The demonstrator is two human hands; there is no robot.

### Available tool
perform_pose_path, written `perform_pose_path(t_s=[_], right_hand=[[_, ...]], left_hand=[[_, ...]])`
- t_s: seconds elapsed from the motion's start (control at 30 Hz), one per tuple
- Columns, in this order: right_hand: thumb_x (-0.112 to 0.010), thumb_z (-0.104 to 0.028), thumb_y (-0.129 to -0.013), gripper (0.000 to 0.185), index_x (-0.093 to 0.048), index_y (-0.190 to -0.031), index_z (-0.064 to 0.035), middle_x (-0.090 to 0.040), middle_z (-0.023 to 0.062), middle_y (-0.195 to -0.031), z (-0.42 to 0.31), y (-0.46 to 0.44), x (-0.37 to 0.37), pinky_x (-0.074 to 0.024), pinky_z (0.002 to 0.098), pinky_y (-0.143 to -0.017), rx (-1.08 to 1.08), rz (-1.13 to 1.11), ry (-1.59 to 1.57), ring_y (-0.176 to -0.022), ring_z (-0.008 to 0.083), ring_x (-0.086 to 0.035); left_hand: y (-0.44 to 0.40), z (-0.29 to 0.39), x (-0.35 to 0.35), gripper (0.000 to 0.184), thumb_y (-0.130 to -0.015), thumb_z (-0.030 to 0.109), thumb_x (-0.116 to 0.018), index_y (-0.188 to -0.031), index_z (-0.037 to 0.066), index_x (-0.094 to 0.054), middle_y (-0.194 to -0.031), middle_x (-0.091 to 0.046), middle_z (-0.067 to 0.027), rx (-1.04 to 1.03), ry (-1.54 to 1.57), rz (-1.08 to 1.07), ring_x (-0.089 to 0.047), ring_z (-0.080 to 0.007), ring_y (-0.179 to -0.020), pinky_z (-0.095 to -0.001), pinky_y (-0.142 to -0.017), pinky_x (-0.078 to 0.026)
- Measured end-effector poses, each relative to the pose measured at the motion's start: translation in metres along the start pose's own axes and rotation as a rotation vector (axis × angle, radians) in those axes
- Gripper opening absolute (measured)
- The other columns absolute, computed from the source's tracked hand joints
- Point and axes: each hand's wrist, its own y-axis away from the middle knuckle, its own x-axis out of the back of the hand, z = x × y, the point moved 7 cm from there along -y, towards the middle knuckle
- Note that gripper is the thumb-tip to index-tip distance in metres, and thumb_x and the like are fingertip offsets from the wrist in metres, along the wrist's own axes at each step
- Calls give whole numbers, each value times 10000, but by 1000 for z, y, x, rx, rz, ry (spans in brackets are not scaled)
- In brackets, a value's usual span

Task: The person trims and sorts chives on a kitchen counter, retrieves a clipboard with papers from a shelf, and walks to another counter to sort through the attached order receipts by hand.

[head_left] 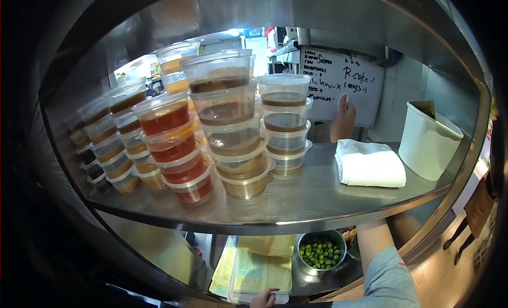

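Note:
My right arm, in a grey sleeve (389,279), passes behind the steel shelf. Beyond the shelf, my right hand (343,123) is raised against a whiteboard (365,104) with black handwriting. Its fingers are closed on a small white wad (342,102), paper or cloth, pressed to the board below the writing. My left hand (264,298) is low at the bottom edge, partly cut off by the frame. Its fingers are loosely bent and apart, holding nothing visible, beside yellow and green paper sheets (262,271) on the lower counter.
Stacked lidded plastic tubs (227,133) of brown and red liquids fill the left of the steel shelf (317,202). A folded white cloth (370,165) and white bucket (429,144) stand right. Below is a metal pot (304,266) of small green fruit. A person's legs (471,218) show far right.

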Motion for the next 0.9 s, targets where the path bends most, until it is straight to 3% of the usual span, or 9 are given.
perform_pose_path(t_s=[0.23,0.33,0.4,0.8,0.9], right_hand=[[-535,61,-832,616,-380,-1394,-138,-525,179,-1061,-42,7,1,-444,403,-856,23,47,-73,-942,361,-528],[-549,-29,-846,414,-503,-1257,-56,-551,175,-983,-64,7,0,-457,362,-813,94,55,-1,-892,310,-547],[-544,-44,-846,387,-510,-1232,-55,-553,168,-974,-69,11,4,-456,359,-809,124,47,1,-890,300,-547],[-512,-131,-846,252,-553,-1080,-48,-565,128,-922,-17,57,39,-456,341,-786,59,-98,-78,-877,239,-549],[-504,-152,-846,231,-564,-1043,-46,-567,118,-909,-4,66,44,-455,336,-781,28,-125,-116,-874,224,-549]], left_hand=[[-1,0,4,277,-894,232,-514,-1162,229,-585,-821,-632,-118,98,-22,-33,-624,-265,-784,-388,-710,-481],[-5,-3,2,280,-889,239,-515,-1159,216,-586,-842,-634,-130,26,-79,1,-620,-280,-842,-397,-746,-472],[-6,-1,2,281,-887,232,-515,-1157,206,-587,-840,-631,-135,19,-65,8,-613,-282,-852,-398,-761,-467],[-13,0,0,271,-906,244,-490,-1156,192,-582,-770,-605,-144,16,-47,-6,-609,-242,-732,-384,-701,-474],[-25,-23,-6,286,-913,212,-516,-1187,162,-582,-719,-620,-90,-126,-62,-28,-620,-187,-649,-313,-616,-482]])
